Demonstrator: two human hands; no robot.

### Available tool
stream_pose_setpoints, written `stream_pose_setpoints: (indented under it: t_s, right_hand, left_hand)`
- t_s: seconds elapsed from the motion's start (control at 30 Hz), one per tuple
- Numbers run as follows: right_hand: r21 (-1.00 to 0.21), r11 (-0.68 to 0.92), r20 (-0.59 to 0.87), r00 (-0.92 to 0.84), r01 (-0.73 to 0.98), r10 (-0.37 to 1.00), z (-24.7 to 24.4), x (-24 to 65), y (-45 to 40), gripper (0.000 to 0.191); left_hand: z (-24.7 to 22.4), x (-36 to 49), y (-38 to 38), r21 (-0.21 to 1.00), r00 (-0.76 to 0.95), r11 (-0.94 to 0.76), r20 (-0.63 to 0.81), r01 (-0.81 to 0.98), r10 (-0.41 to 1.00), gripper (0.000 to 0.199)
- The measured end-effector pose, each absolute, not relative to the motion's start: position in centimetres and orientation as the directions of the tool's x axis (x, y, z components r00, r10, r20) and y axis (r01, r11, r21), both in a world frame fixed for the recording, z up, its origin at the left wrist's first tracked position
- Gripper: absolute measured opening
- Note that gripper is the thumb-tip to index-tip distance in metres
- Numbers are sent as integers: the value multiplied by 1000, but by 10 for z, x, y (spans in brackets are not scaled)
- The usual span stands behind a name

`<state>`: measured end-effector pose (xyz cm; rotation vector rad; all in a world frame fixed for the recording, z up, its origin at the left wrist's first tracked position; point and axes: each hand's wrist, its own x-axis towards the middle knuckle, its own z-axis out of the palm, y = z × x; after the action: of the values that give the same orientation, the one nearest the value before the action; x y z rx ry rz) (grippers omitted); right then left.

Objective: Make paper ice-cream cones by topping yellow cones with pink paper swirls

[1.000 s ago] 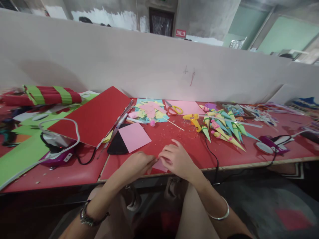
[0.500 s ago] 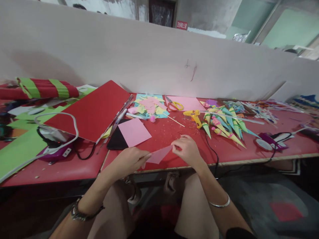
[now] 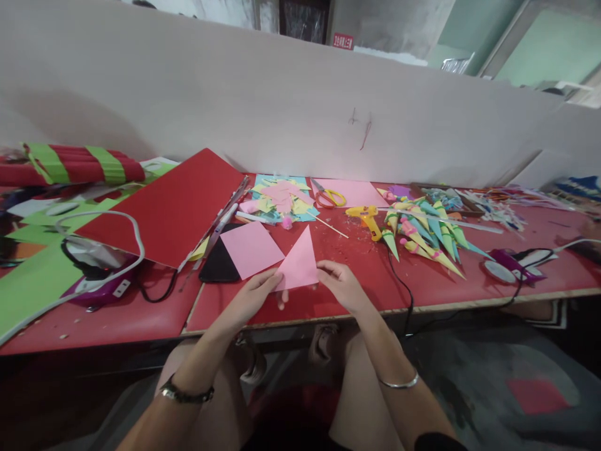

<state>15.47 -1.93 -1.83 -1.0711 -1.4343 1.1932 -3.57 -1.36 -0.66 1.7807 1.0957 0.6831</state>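
Observation:
A pink paper triangle [image 3: 298, 263] is held up between my two hands over the table's front part, one corner pointing away from me. My left hand [image 3: 260, 289] pinches its lower left corner, with some fingers behind the paper. At the lower right corner, my right hand [image 3: 342, 283] grips the edge between thumb and fingers. Just left of the triangle, a pink paper sheet [image 3: 252, 249] lies partly over a black flat object [image 3: 220, 260]. Beyond my hands are a thin stick [image 3: 331, 225] and a pile of pink, yellow and blue paper pieces [image 3: 282, 199].
A yellow glue gun [image 3: 367, 220], its cord hanging over the table edge, lies beside several paper cones [image 3: 427, 228]. Scissors [image 3: 329, 196] rest at the back. Leftward are a red board [image 3: 173, 207] and a purple power strip [image 3: 101, 285]. A white partition [image 3: 291, 113] stands behind.
The pink paper has turned from a narrow, tilted shape to a triangle facing me, its corner pointing away. Both hands still hold it; my right hand has moved slightly down and left.

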Motion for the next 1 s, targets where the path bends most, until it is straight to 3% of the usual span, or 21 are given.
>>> stream_pose_setpoints:
  t_s: [0.1,0.2,0.3,0.43,0.53,0.67,0.83,1.0]
  right_hand:
    - [-992,118,112,-122,46,986,-19,154,-13,19]
    - [-993,115,111,-100,35,989,-20,152,-7,20]
    - [-991,135,133,-84,19,988,-20,149,-2,21]
    - [-984,176,176,-41,-9,983,-16,145,4,19]
    - [-979,201,202,-31,-43,979,-16,145,10,19]
    - [-969,220,224,-20,-108,974,-21,146,18,21]
    - [-942,252,279,-100,-222,955,-22,147,23,29]
    - [-940,264,295,-130,-216,947,-13,146,26,38]
  left_hand:
    - [-12,-32,-11,797,328,-268,94,542,940,33]
    - [-13,-28,-10,578,298,-380,235,722,925,63]
    - [-10,-23,-8,427,347,-465,327,776,879,76]
    - [-3,-17,-3,326,323,-424,321,845,890,66]
    - [3,-14,2,364,299,-367,230,856,926,55]
    - [7,-13,6,506,303,-325,129,799,944,44]
    - [4,-12,15,708,354,-342,139,617,925,39]
    - [4,-7,26,787,409,-360,151,502,900,33]
